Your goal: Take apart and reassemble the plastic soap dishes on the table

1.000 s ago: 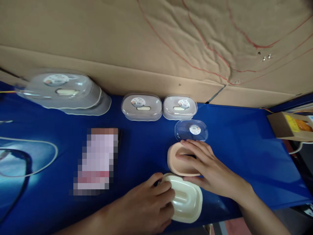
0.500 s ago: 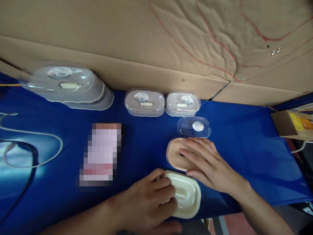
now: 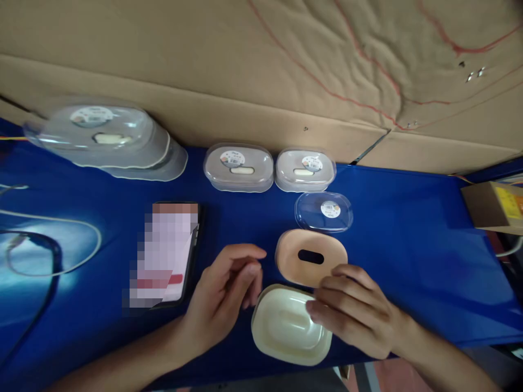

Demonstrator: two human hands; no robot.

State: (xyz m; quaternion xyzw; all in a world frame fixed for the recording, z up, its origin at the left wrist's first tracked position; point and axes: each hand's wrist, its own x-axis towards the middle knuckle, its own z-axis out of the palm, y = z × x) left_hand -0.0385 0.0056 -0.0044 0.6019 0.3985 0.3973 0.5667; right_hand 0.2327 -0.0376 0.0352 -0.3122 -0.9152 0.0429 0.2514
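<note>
A cream oval plastic dish with rounded corners lies near the table's front edge. My right hand has its bent fingers together over the dish's right rim; the thumb is hidden. To the left of the dish, my left hand hovers with index finger and thumb apart and the other fingers curled, with nothing seen in it. Just behind the dish sits a peach oval piece with a dark slot in its middle. Behind that lies a clear oval lid with a round label.
Two boxes with clear lids, one box and its neighbour, stand against the cardboard wall. A taller stack is at back left. A phone and cables lie left; a carton is at right.
My left hand has come off the cream dish and moved left. My right hand has moved from the peach piece toward me, onto the cream dish's right side.
</note>
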